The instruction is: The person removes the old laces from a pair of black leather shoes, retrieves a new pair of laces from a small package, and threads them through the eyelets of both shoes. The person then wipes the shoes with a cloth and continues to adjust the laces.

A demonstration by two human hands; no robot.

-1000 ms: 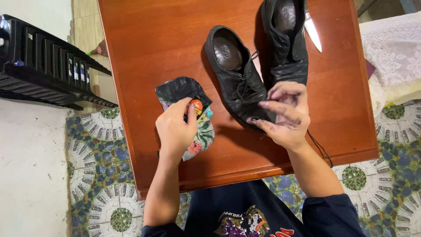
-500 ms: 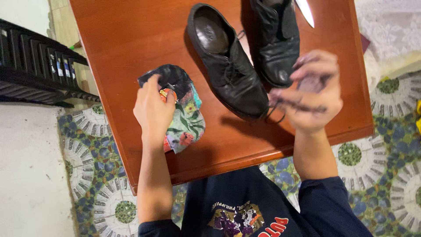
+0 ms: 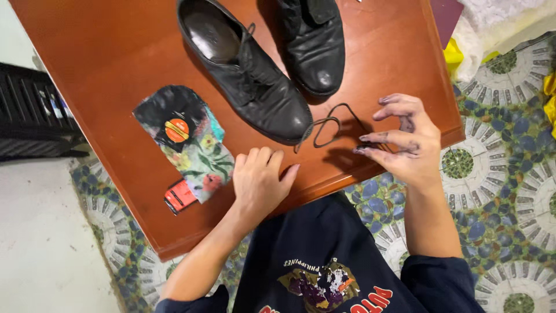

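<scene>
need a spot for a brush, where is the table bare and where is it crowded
Bare wood lies along the table top's far-left part, between the left shoe and the floral cloth. Crowded: the near edge, with the left hand, the loose lace, and the right hand.

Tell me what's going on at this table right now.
A person sits at a reddish-brown wooden table bearing two black leather lace-up shoes. The left hand rests flat on the table edge, holding nothing. The polish-stained right hand hovers by a loose black shoelace near the closer shoe's toe. A floral cloth with a small round orange-labelled tin lies to the left.
</scene>
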